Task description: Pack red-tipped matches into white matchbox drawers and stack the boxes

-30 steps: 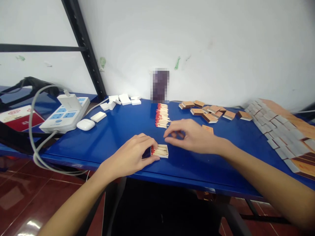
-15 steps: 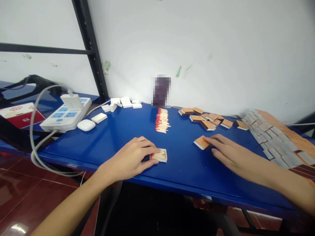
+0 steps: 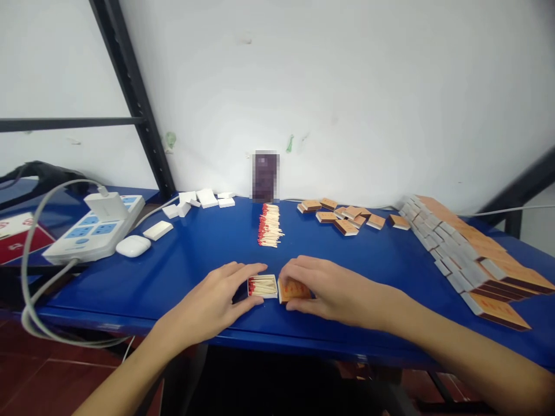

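Observation:
A white matchbox tray [image 3: 269,287] full of red-headed matches lies on the blue table near its front edge. My left hand [image 3: 219,294] grips it at its left end, thumb on the near side and forefinger along the far side. In my right hand [image 3: 318,283] is an orange matchbox sleeve [image 3: 295,290], held between thumb and fingers. The sleeve lies in line with the tray, just right of its open end, with a narrow gap between them. Further back, a row of loose matches [image 3: 270,225] lies with red heads to the left.
Several orange sleeves [image 3: 346,227] lie at the back right, beside stacked matchboxes [image 3: 459,254] on the right. White trays [image 3: 207,198] sit at the back left. A power strip [image 3: 95,228], white earbud case [image 3: 133,246] and cables occupy the left. A pixelated dark object [image 3: 265,176] stands against the wall.
My right hand has taken hold of the orange sleeve and brought it left, up to the tray. My left hand stays at the tray, its forefinger now off the matches. The camera view has shifted.

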`<state>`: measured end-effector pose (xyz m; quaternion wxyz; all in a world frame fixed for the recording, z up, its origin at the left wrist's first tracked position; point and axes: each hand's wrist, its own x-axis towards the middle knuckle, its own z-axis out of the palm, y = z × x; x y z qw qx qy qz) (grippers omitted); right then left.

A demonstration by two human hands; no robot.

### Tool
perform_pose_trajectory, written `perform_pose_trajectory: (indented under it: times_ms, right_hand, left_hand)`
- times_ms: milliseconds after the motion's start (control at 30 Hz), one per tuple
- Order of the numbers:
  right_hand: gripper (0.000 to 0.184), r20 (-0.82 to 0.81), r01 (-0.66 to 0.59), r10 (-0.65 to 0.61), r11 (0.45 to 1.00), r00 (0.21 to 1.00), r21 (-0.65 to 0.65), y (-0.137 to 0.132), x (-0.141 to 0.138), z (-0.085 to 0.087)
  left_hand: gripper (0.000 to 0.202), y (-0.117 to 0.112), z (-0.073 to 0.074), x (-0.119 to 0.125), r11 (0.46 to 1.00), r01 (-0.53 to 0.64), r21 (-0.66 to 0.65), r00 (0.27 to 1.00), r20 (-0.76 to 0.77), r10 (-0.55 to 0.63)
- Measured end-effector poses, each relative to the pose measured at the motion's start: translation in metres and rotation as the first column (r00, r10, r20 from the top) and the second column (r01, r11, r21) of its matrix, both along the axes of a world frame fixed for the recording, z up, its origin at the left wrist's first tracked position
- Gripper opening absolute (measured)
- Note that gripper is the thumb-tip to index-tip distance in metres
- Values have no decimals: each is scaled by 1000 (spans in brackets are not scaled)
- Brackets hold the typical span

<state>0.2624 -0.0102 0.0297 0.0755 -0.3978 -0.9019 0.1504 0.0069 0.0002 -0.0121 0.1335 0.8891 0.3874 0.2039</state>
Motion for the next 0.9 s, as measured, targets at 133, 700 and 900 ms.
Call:
perform_pose_trajectory:
  times_ms: [133, 700, 900]
  right_hand:
    - [18, -62, 39, -40, 999, 997, -27, 1, -8, -4]
    - [19, -235, 18, -19, 1000, 972, -8, 9, -4, -20]
    - [26, -184, 30, -35, 999, 982, -26, 4, 8, -20]
  left_hand:
    - [46, 1, -2, -1, 999, 17, -31, 1000, 19, -17]
    - [37, -2, 8, 1, 980, 186, -76, 982, 43, -183]
    - [43, -2, 8, 1, 978, 184, -101, 983, 17, -183]
